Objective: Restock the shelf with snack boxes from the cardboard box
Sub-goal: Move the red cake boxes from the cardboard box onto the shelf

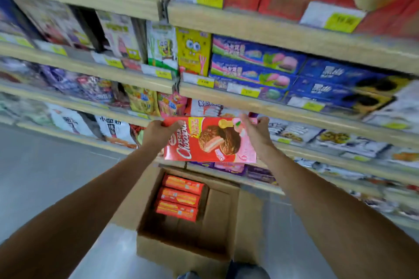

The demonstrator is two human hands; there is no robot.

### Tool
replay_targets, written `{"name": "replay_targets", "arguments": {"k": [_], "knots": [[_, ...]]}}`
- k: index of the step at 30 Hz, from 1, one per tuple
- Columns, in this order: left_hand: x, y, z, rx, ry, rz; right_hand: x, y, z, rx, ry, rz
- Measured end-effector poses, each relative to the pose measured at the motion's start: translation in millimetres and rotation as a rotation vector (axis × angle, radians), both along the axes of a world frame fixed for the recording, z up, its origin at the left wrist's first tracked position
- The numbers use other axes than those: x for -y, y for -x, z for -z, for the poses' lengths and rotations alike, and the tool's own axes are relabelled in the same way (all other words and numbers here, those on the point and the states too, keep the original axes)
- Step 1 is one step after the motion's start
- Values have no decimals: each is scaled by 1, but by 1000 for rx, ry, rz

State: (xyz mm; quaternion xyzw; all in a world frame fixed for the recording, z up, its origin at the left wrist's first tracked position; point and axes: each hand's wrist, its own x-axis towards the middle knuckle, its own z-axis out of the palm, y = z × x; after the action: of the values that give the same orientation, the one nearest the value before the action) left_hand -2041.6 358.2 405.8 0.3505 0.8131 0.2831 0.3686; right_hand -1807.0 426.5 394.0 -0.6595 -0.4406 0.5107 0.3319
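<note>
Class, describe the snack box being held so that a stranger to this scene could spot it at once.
Find the open cardboard box on the floor before the shelves. Directly above it, the left hand and right hand grip one flat snack box. Unlike the orange boxes below, its red-and-pink front pictures chocolate-coated pies.

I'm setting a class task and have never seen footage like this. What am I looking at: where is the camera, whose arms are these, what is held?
No machine here: a person wears one wide-angle camera on the head, so you look down along their own bare arms. The left hand and right hand grip the two ends of a flat red-and-pink cardboard snack box, held up before the wood-edged shop shelves packed with snacks. Below, on the grey floor, stands an open brown cardboard box with three orange-red snack boxes lying inside.
</note>
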Motion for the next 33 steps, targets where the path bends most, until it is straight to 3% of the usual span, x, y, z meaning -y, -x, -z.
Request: {"name": "replay_targets", "arguments": {"k": [4, 9, 12, 15, 21, 25, 28, 30, 33], "knots": [[-12, -1, -84, 44, -121, -2, 7, -4, -94, 102, -109, -4], [-24, 11, -169, -5, -194, 164, -2, -4, -201, 236, -270, 34], [-27, 14, -217, -279, -331, 208, -5, -7, -258, 260, -414, 12], [-28, 3, -279, -494, -595, 420, -1, -9, -309, 317, -501, 7], [-25, -37, -385, -436, -521, 827, 20, -6, -401, 293, -805, -124], [-22, -51, -431, -300, -546, 877, 38, -11, -452, 273, -959, -110], [-20, -60, -458, -545, -678, 816, 42, -18, -476, 272, -1124, -97], [-16, -66, -469, -728, -749, 750, 41, -21, -488, 177, -1104, -97], [-12, -69, -481, -1065, -893, 643, 34, -29, -504, -143, -767, -181]]}}
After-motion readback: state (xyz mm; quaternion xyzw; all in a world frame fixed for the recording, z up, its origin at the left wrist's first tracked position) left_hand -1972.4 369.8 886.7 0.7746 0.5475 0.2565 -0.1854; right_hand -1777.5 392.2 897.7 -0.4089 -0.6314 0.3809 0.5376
